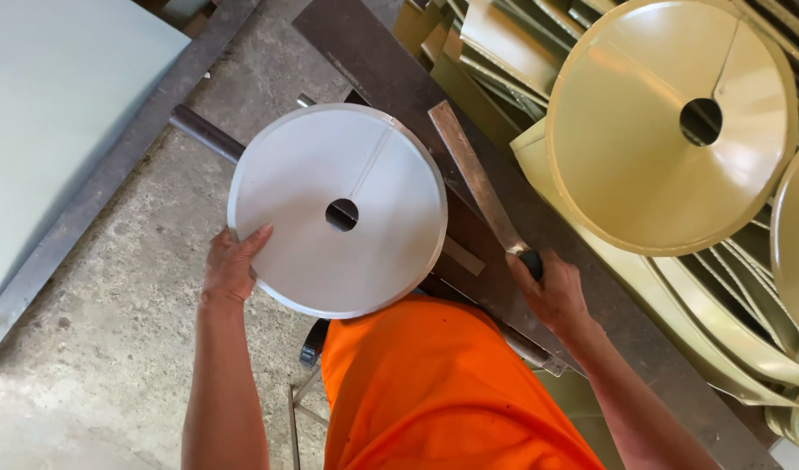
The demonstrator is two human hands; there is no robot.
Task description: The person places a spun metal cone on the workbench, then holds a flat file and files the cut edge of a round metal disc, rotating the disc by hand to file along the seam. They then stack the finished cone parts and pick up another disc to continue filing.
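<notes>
Left hand is steadying a grey cone-shaped disc while the right is gripping a flat metal bar.

The left hand (231, 268) is clamping the lower-left rim of the grey sheet-metal disc (330, 165), which is lying over a dark round pipe (206, 132) and has a centre hole and a seam running up-right. The right hand (552, 292) is closing on the black handle of the flat metal bar (471, 172), whose long axis is slanting up-left, just right of the disc's edge. Yellow cone discs (643, 148) are stacking well off to the right.
</notes>
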